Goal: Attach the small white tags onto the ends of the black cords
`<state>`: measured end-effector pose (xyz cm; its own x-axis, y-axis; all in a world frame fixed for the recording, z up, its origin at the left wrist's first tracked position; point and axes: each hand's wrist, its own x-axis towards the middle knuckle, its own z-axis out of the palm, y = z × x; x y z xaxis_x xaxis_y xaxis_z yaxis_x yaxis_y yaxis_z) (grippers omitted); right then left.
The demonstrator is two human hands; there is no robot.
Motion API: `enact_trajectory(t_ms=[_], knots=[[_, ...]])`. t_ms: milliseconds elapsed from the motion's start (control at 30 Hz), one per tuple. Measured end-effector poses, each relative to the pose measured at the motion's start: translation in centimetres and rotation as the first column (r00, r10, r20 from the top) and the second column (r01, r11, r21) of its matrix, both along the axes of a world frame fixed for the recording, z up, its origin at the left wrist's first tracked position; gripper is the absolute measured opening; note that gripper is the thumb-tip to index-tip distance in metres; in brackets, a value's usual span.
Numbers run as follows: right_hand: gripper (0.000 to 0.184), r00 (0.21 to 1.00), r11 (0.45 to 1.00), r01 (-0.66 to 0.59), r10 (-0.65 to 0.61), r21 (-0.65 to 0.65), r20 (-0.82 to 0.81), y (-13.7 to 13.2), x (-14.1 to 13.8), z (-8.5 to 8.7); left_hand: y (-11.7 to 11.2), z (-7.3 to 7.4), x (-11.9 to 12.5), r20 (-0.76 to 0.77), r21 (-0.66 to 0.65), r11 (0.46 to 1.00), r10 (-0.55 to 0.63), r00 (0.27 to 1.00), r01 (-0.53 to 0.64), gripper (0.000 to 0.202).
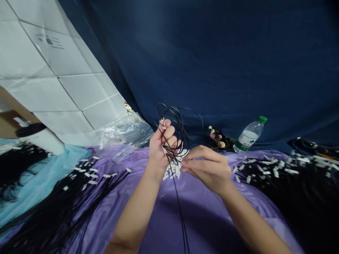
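Note:
My left hand is raised above the purple cloth, fingers closed round a bundle of thin black cords that loop up over it; a few strands hang down toward me. Small white tags dangle from the bundle below the hand. My right hand sits just right of the bundle, thumb and fingers pinched at the tags and cord ends.
A spread of black cords with white tags lies at the left, another heap at the right. A water bottle and small artificial flowers stand behind. Clear plastic bag and white boxes at back left.

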<state>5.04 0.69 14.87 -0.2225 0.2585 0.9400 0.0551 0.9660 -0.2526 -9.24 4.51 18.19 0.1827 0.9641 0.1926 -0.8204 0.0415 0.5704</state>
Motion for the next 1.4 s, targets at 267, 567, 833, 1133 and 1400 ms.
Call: enact_trajectory(t_ms=[267,567,833,1133,1400], knots=[[0.013,0.701,0.865,-0.378,0.033,-0.331,-0.713,0.9,2.6,1.3,0.1,0.2,0.0,0.093,-0.029,0.999,-0.031,0.995,0.034,0.035],[0.030,0.990,0.968,0.082,-0.105,-0.237,-0.089,-3.1,4.5,3.5,0.2,-0.7,1.8,-0.243,0.087,0.964,0.264,0.933,-0.250,0.026],[0.014,0.845,0.829,0.533,-0.532,-0.166,0.057,-1.7,3.0,2.8,-0.6,-0.8,1.9,-0.352,0.220,0.961,0.238,0.905,-0.168,0.028],[0.014,0.834,0.822,0.551,-0.548,-0.145,0.062,-1.8,3.0,3.0,-1.2,-0.4,1.9,-0.376,0.209,0.962,0.247,0.893,-0.178,0.030],[0.015,0.845,0.833,0.535,-0.533,-0.140,0.054,-2.0,2.9,3.1,-1.2,-0.3,2.0,-0.374,0.214,0.959,0.254,0.892,-0.184,0.028]])
